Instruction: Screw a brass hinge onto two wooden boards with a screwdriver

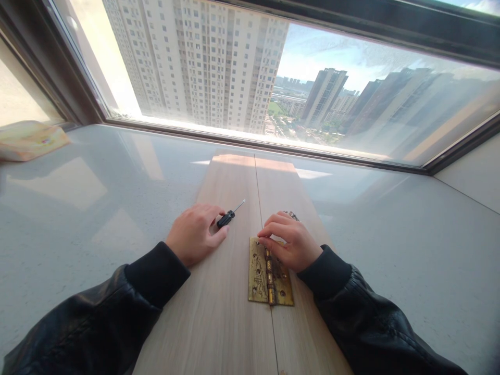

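A small screwdriver [225, 219] with a black handle and a thin metal shaft is on the left wooden board. Around its handle end curves my left hand [197, 232], thumb and fingers apart, the fingertips beside or touching the handle. A worn brass hinge [258, 276] lies unfolded across the seam between the two boards, with several screw holes showing. Over its upper part is my right hand [291, 240], thumb and forefinger pinched together at the hinge's top left corner. Whatever is between those fingertips is too small to name. Small metal pieces [292, 215] show partly behind the right hand.
Two pale wooden boards [219, 323] lie side by side on a white speckled sill [128, 219]. A dark-framed window [250, 139] closes off the far side, with tall buildings outside. At the far left sits a yellowish patterned packet [33, 140].
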The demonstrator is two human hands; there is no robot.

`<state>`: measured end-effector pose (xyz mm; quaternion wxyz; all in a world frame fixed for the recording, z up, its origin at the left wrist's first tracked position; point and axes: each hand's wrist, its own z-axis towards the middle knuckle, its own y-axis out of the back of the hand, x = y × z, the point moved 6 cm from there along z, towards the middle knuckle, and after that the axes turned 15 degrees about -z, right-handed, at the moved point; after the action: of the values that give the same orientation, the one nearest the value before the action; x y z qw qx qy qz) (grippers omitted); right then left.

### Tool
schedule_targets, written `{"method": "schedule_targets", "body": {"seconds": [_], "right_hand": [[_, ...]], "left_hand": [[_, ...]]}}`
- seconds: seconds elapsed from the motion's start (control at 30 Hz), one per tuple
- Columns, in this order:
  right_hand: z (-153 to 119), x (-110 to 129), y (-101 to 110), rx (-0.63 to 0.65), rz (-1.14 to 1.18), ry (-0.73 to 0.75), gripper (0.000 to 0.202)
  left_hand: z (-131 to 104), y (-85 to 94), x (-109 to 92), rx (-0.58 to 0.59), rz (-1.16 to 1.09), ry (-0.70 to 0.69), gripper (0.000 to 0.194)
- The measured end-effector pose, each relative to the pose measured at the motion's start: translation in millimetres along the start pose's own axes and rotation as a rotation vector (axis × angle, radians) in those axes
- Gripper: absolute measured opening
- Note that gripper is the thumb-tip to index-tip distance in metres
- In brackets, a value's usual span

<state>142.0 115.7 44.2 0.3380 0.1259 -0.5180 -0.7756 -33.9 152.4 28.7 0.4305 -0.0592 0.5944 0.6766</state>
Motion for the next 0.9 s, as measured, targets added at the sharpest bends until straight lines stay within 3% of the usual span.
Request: {"method": "schedule_targets", "body": {"seconds": [0.5,0.9], "right_hand": [[-2.0,0.9,0.9,-0.013,0.020,-0.026,0.014],[-1.5,0.3,0.0,0.021,0.030,-0.014,0.005]], "left_hand": [[0.8,0.0,0.3,0.001,0.009,0.000,0.025],[1.0,1.6,1.5,-0.020,0.044,0.023,0.019]]}}
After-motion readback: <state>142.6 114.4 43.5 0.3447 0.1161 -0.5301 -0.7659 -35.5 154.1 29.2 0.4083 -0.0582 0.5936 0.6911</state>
